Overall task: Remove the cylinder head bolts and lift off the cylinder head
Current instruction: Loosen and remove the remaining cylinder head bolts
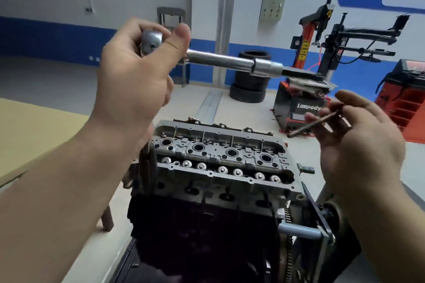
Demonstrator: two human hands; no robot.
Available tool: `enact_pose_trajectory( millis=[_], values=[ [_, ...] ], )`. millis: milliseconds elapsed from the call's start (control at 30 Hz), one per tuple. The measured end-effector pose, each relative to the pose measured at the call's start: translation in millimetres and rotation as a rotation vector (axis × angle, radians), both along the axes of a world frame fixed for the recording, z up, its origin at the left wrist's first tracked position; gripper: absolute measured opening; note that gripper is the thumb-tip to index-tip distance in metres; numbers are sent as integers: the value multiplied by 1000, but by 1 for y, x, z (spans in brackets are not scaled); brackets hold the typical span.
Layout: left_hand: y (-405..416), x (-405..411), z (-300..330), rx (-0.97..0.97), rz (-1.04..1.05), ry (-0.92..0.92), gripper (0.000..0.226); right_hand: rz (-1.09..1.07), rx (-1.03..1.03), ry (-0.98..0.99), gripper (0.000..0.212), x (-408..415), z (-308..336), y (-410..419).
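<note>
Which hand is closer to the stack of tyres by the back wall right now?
Left. In this view the left hand grips the socket wrench, whose shaft crosses in front of the tyres. The right hand, holding a bolt, sits lower and further right.

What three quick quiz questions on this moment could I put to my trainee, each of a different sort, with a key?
1. True or false: the cylinder head has been lifted off the engine.
2. What does the right hand hold? A) a long bolt B) a rag C) nothing
3. Fill in: the left hand grips a socket ______ with a long extension.

Key:
1. False; it sits on the block.
2. A; the bolt lies in its fingers.
3. Wrench; the socket wrench is raised above the engine.
</note>
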State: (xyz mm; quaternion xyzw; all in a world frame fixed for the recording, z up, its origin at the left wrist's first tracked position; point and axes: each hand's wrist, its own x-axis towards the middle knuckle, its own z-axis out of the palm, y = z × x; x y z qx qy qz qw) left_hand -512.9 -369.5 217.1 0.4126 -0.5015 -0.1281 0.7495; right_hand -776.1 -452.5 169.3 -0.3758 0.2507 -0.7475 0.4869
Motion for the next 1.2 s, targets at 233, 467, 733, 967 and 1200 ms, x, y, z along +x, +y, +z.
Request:
enact_pose_trajectory(
  millis=[233, 467, 733, 967, 1200],
  values=[
    [105, 25, 4, 317, 4, 68, 33, 25, -409, 491, 38, 46, 6, 91],
    [205, 12, -12, 488, -208, 88, 39, -137, -865, 1336, 47, 93, 11, 179],
    [250, 0, -46, 541, -481, 235, 37, 66, -894, 1418, 38, 97, -8, 206],
    [275, 26, -61, 492, -375, 396, 27, 130, -1063, 1378, 12, 148, -16, 218],
    [358, 138, -58, 304, -123, 438, 25, 298, -929, 1303, 26, 249, -33, 212]
  ],
)
